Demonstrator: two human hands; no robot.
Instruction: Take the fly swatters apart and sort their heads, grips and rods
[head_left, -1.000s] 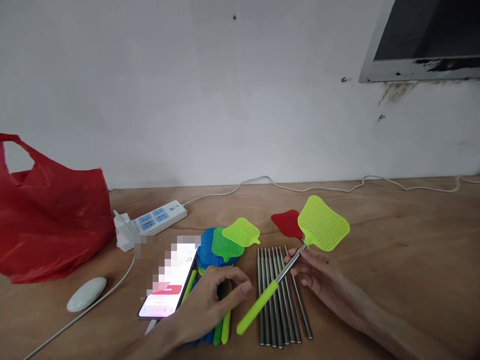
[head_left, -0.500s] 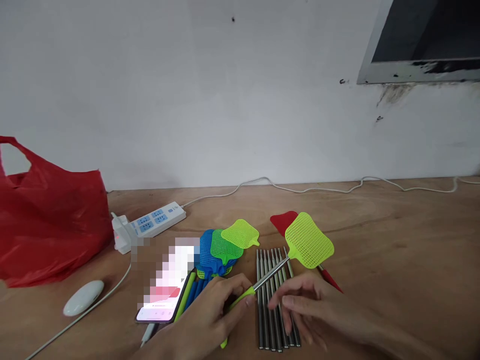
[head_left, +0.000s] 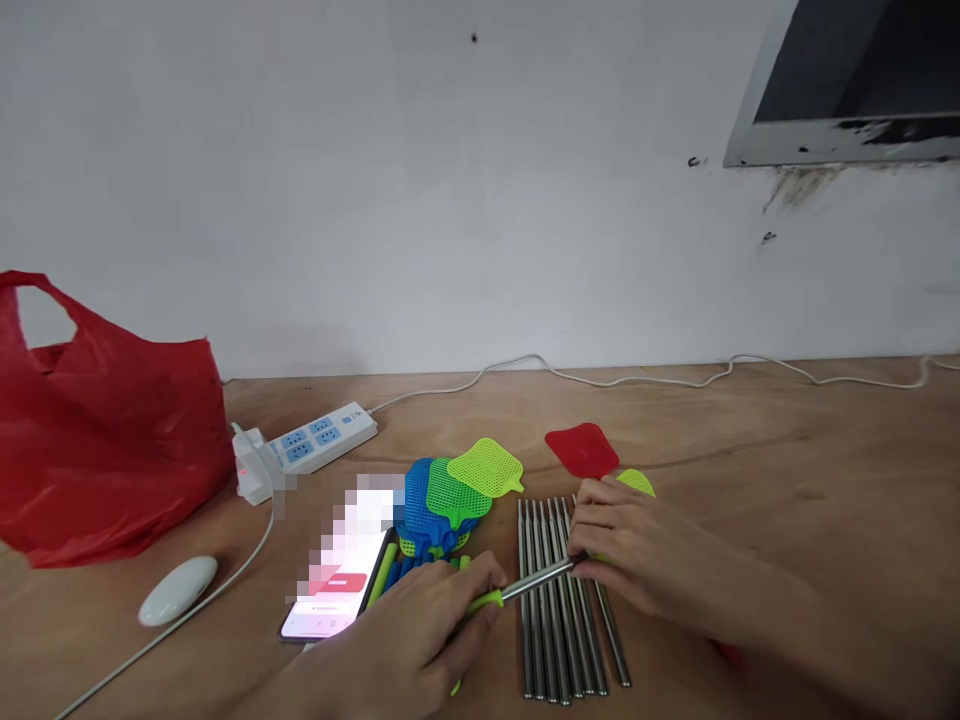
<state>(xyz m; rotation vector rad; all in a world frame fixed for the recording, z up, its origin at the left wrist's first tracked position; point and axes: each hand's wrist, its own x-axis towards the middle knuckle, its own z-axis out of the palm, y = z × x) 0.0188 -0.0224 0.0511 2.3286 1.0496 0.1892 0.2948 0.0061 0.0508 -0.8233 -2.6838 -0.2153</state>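
My left hand (head_left: 420,635) is closed round the yellow-green handle of a fly swatter (head_left: 536,579). At the other end of its metal shaft, my right hand (head_left: 626,540) grips where the shaft meets the yellow-green head, most of which it hides. Beneath the swatter lie several metal rods (head_left: 551,640) side by side on the table. Loose swatter heads are stacked left of the rods: a yellow-green head (head_left: 487,467), a green head (head_left: 457,492) and a blue head (head_left: 416,500). Coloured handles (head_left: 385,570) lie partly behind my left hand. A red swatter head (head_left: 583,450) shows beyond my right hand.
A lit phone (head_left: 341,590) lies left of the handles. Behind it is a white power strip (head_left: 330,440) whose cord runs along the wall. A white mouse-shaped object (head_left: 178,592) and a red plastic bag (head_left: 112,430) stand at the left of the wooden table (head_left: 825,460).
My right hand has moved up from hovering open over the rods and now grips the swatter near its head. The rightmost rod lies more spread out.
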